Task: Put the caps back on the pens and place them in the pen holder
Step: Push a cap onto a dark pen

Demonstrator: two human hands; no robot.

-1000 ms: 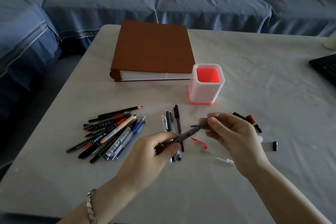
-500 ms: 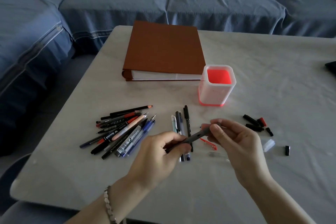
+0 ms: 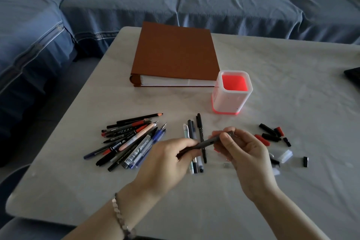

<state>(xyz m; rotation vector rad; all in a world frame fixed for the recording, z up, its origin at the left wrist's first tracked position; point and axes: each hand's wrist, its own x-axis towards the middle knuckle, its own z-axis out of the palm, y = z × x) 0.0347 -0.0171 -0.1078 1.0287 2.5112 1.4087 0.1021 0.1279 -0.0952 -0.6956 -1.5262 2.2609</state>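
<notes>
Both hands hold one dark grey pen above the table. My left hand grips its lower end, and my right hand pinches the upper end, where a cap seems to sit on the tip. A white pen holder with a red inside stands empty behind the hands. A heap of uncapped pens lies at the left. Several more pens lie between the heap and my hands. Loose black, red and clear caps are scattered at the right.
A thick brown binder lies behind the pen holder. The grey table stands in front of a blue sofa. A dark object pokes in at the right edge.
My hands have come closer together along the pen, and the blue tip seen earlier is now covered under my right fingers. The view shifted slightly left.
</notes>
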